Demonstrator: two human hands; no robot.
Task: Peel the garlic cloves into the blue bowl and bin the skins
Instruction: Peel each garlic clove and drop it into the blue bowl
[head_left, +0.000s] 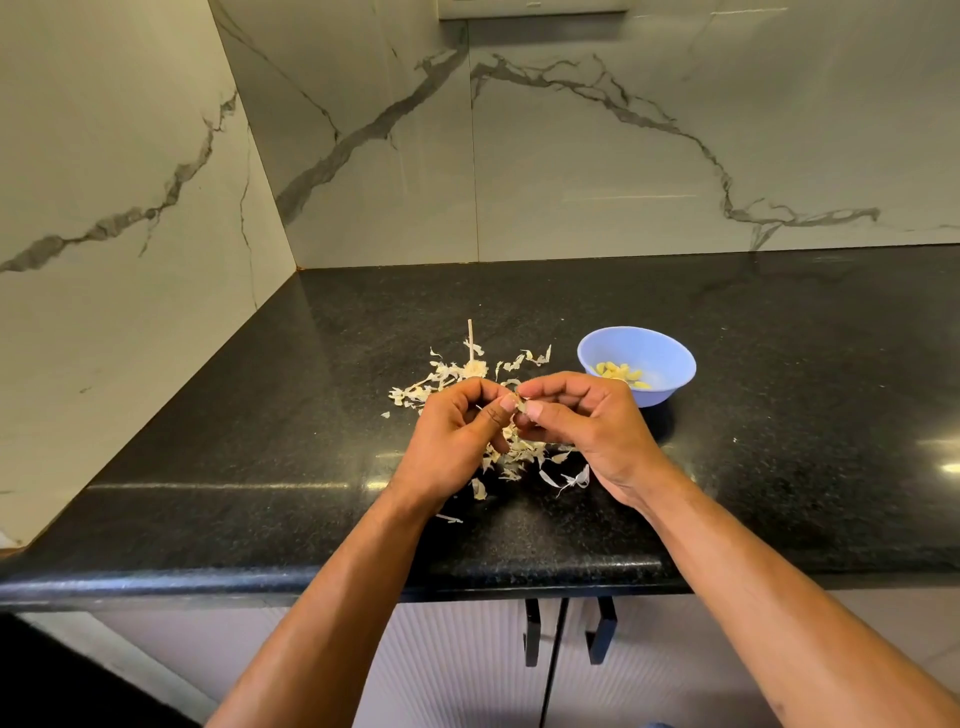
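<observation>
1. Both bare forearms reach over the black speckled stone surface; the left hand and right hand meet fingertip to fingertip, pinching a small, half-hidden garlic clove.
2. Light, firm and slick once bared, I'd guess; best held at its ends.
3. Thin, papery pale skins lie scattered beneath, flimsy and easily blown.
4. Peeled yellowish cloves sit in the round blue plastic bowl just beyond the right hand.

Home kitchen: black granite countertop, marble-look backsplash, cabinet doors w/ handles below.
</observation>
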